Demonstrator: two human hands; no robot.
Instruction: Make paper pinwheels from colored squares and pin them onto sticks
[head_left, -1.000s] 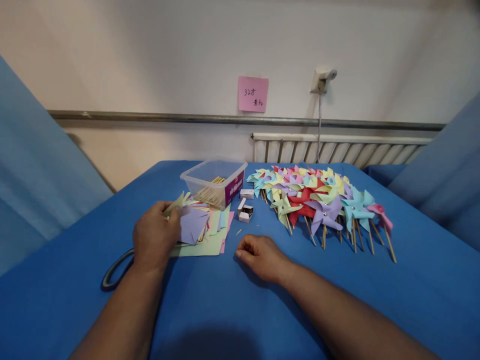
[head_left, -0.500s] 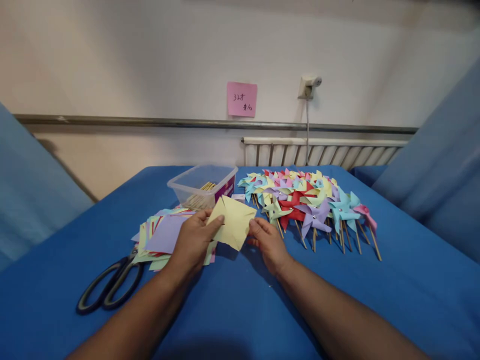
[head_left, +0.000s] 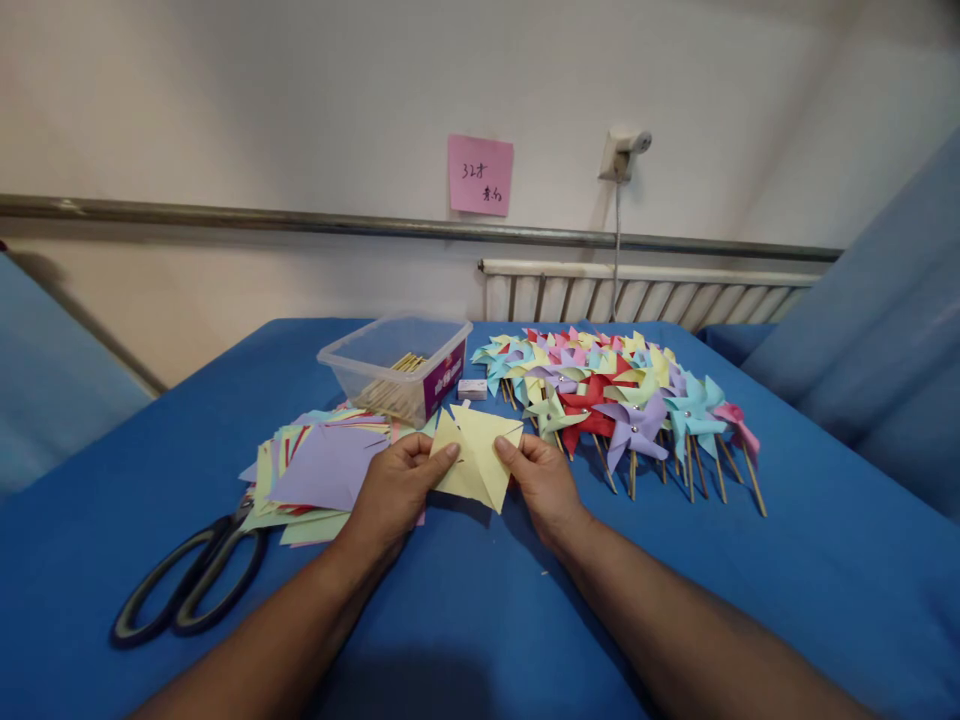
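Observation:
Between my hands is a square of pale yellow paper (head_left: 480, 460) with slits cut in from its corners, held above the blue-covered table (head_left: 480, 610). My left hand (head_left: 397, 490) pinches its left side, thumb on top. On the right side, my right hand (head_left: 544, 480) pinches the paper the same way; the fingers underneath are hidden. Left of my left hand lies a stack of coloured paper squares (head_left: 326, 470), a purple one on top. Black-handled scissors (head_left: 191, 580) rest beside the stack, their blades partly under it.
Behind the stack stands a clear plastic box (head_left: 375, 350) holding wooden sticks (head_left: 397, 385). A small white box (head_left: 472, 390) sits to its right. Many finished paper pinwheels (head_left: 634, 425) on sticks crowd the right rear. Blue curtains (head_left: 877, 340) hang at both sides; a radiator (head_left: 645, 290) is behind.
My right hand has closed its thumb and fingers onto the paper's right side. The paper has tilted and flexed along its slits. The camera view has shifted slightly.

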